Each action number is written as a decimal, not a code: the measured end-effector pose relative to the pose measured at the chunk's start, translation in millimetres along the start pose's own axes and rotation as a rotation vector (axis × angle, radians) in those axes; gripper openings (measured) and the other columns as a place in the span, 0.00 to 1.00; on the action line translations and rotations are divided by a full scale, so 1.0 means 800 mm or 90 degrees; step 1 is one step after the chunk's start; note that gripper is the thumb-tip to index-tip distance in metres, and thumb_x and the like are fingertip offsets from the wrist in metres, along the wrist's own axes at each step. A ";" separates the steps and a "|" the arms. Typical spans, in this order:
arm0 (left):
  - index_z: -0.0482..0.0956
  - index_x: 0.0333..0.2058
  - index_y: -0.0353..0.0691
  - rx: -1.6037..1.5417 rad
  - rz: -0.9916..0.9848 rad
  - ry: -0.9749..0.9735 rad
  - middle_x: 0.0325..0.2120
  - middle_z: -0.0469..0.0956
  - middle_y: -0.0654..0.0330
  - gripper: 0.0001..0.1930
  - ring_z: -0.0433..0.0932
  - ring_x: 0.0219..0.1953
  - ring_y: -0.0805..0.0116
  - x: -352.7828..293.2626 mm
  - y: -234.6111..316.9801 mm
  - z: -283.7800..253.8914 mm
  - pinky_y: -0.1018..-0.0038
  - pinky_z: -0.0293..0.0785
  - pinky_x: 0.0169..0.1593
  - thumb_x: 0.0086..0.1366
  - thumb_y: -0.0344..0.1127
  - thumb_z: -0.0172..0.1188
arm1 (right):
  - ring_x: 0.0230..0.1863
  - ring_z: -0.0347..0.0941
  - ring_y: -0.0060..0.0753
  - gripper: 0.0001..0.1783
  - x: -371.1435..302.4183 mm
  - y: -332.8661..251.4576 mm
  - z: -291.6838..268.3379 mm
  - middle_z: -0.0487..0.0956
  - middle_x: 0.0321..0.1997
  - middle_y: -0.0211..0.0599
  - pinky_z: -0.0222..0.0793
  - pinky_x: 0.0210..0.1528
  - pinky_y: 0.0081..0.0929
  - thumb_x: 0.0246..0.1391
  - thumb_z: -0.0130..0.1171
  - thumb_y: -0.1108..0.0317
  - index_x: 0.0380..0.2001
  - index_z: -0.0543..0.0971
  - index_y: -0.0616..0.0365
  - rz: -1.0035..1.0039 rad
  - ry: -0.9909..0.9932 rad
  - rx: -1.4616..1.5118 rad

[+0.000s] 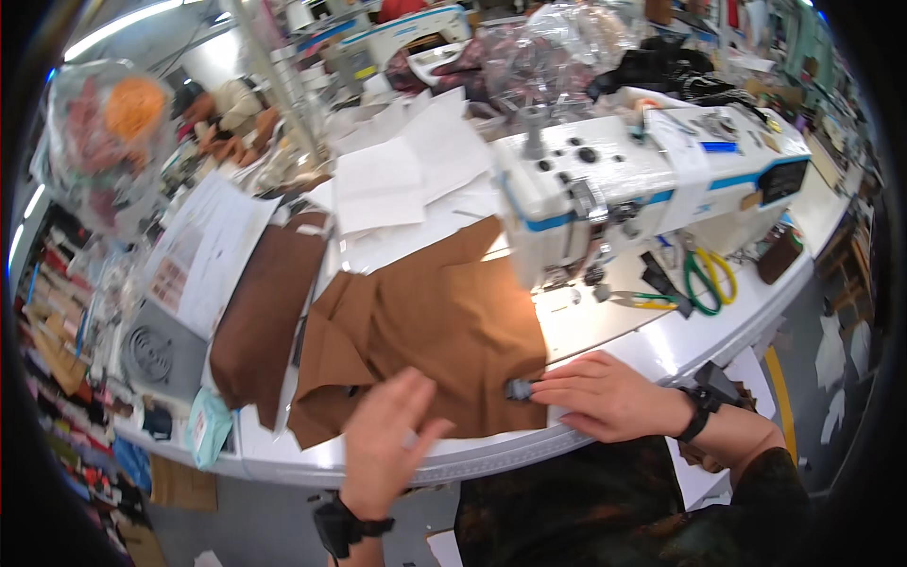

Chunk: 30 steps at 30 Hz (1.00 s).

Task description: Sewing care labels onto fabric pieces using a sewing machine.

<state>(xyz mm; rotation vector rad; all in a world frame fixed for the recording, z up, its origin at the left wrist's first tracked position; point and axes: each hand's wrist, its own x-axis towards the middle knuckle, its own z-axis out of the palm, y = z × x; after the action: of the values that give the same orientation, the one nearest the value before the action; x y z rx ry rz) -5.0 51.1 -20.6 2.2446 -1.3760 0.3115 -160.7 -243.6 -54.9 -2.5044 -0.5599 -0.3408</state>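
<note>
A piece of brown fabric lies spread and creased on the white sewing table in front of me. My left hand hovers at or just over its near edge, slightly blurred, with the fingers stretched and the thumb apart; it holds nothing. At the near right corner of the fabric, my right hand has its fingers pressed together at a small dark grey piece. What kind of piece that is, I cannot make out. Both wrists carry black bands.
Behind the fabric's right side stands a white and blue sewing machine. Green- and yellow-handled scissors lie beside it. To the left are a folded dark brown cloth, a printed sheet and a pale green packet. White sheets lie behind.
</note>
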 end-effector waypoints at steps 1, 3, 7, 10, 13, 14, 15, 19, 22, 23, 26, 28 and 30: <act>0.82 0.54 0.34 -0.037 0.035 -0.028 0.52 0.83 0.52 0.23 0.83 0.51 0.52 0.012 0.023 0.014 0.62 0.80 0.53 0.58 0.29 0.74 | 0.66 0.75 0.38 0.28 -0.002 0.000 0.001 0.81 0.63 0.35 0.68 0.67 0.39 0.58 0.68 0.68 0.62 0.78 0.56 0.017 0.005 -0.013; 0.83 0.51 0.35 -0.075 0.075 -0.058 0.50 0.84 0.54 0.21 0.83 0.49 0.53 0.025 0.054 0.046 0.62 0.80 0.51 0.59 0.31 0.74 | 0.68 0.73 0.39 0.29 -0.006 0.000 0.005 0.79 0.66 0.37 0.67 0.68 0.40 0.60 0.67 0.68 0.65 0.76 0.56 0.005 -0.008 0.011; 0.83 0.39 0.39 -0.099 0.060 -0.011 0.36 0.82 0.56 0.08 0.82 0.36 0.58 0.049 0.038 0.089 0.64 0.79 0.41 0.62 0.30 0.71 | 0.68 0.73 0.39 0.32 -0.019 0.009 0.006 0.76 0.70 0.34 0.67 0.69 0.40 0.58 0.69 0.67 0.66 0.75 0.53 0.022 0.024 0.012; 0.80 0.34 0.39 -0.145 -0.248 0.180 0.27 0.77 0.65 0.05 0.74 0.29 0.77 0.064 -0.023 0.040 0.76 0.70 0.35 0.70 0.30 0.66 | 0.68 0.73 0.41 0.30 -0.024 0.010 -0.004 0.78 0.67 0.37 0.67 0.69 0.41 0.60 0.67 0.68 0.65 0.75 0.57 0.054 0.055 0.056; 0.80 0.35 0.37 -0.019 -0.340 0.388 0.28 0.77 0.66 0.08 0.74 0.33 0.78 0.030 -0.160 -0.043 0.75 0.73 0.40 0.71 0.34 0.67 | 0.67 0.73 0.42 0.30 -0.020 0.010 -0.004 0.78 0.67 0.37 0.67 0.69 0.41 0.60 0.66 0.68 0.66 0.75 0.57 0.051 0.056 0.073; 0.81 0.37 0.36 0.044 -0.341 0.445 0.28 0.78 0.65 0.08 0.75 0.34 0.77 0.003 -0.211 -0.071 0.75 0.74 0.41 0.71 0.34 0.67 | 0.67 0.73 0.42 0.30 -0.018 0.010 -0.002 0.78 0.66 0.37 0.67 0.69 0.40 0.60 0.66 0.67 0.66 0.75 0.57 0.042 0.055 0.058; 0.81 0.38 0.35 -0.002 -0.394 0.504 0.30 0.79 0.64 0.08 0.75 0.35 0.76 -0.015 -0.240 -0.094 0.75 0.75 0.42 0.72 0.34 0.66 | 0.67 0.73 0.41 0.30 -0.018 0.011 0.000 0.78 0.66 0.37 0.67 0.69 0.40 0.60 0.67 0.67 0.65 0.75 0.57 0.035 0.055 0.042; 0.81 0.47 0.32 0.073 -0.322 0.638 0.39 0.83 0.61 0.09 0.80 0.40 0.69 -0.003 -0.243 -0.113 0.72 0.76 0.47 0.73 0.31 0.64 | 0.67 0.74 0.41 0.30 -0.015 0.010 0.001 0.79 0.66 0.37 0.67 0.68 0.40 0.60 0.67 0.65 0.65 0.75 0.56 0.039 0.038 0.028; 0.83 0.50 0.35 0.085 -0.201 0.434 0.45 0.84 0.58 0.10 0.83 0.46 0.63 0.066 -0.120 -0.045 0.69 0.78 0.49 0.72 0.27 0.63 | 0.66 0.74 0.40 0.30 -0.018 0.012 0.000 0.79 0.65 0.37 0.67 0.67 0.40 0.60 0.68 0.65 0.65 0.75 0.56 0.047 0.029 0.019; 0.84 0.49 0.35 0.065 -0.161 0.307 0.45 0.84 0.56 0.10 0.83 0.48 0.61 0.081 -0.084 -0.027 0.68 0.78 0.51 0.70 0.25 0.63 | 0.66 0.74 0.41 0.30 -0.020 0.013 0.001 0.79 0.64 0.37 0.67 0.67 0.40 0.60 0.68 0.65 0.65 0.75 0.56 0.051 0.026 0.020; 0.86 0.43 0.36 -0.047 -0.110 0.055 0.45 0.83 0.52 0.09 0.83 0.48 0.53 0.092 -0.039 0.033 0.65 0.78 0.53 0.64 0.23 0.66 | 0.65 0.75 0.41 0.30 -0.022 0.010 0.000 0.80 0.64 0.38 0.68 0.67 0.39 0.59 0.68 0.65 0.65 0.75 0.57 0.050 0.024 0.022; 0.84 0.46 0.34 0.034 0.041 -0.041 0.43 0.82 0.54 0.12 0.82 0.50 0.54 0.102 -0.024 0.056 0.61 0.77 0.53 0.65 0.27 0.66 | 0.65 0.75 0.41 0.30 -0.024 0.009 0.000 0.80 0.63 0.38 0.68 0.67 0.39 0.59 0.68 0.66 0.65 0.75 0.57 0.049 0.027 0.021; 0.85 0.47 0.34 0.033 0.031 -0.043 0.44 0.82 0.54 0.13 0.81 0.50 0.53 0.098 -0.015 0.075 0.60 0.77 0.54 0.64 0.27 0.67 | 0.65 0.75 0.41 0.30 -0.026 0.007 0.001 0.80 0.63 0.39 0.68 0.67 0.40 0.59 0.68 0.66 0.64 0.75 0.57 0.051 0.030 0.023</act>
<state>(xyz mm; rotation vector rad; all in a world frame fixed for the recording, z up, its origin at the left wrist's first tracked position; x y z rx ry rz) 38.4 -35.5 -41.4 2.2861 -1.4754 0.2939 -175.9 -254.3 -65.2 -2.4700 -0.4410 -0.3552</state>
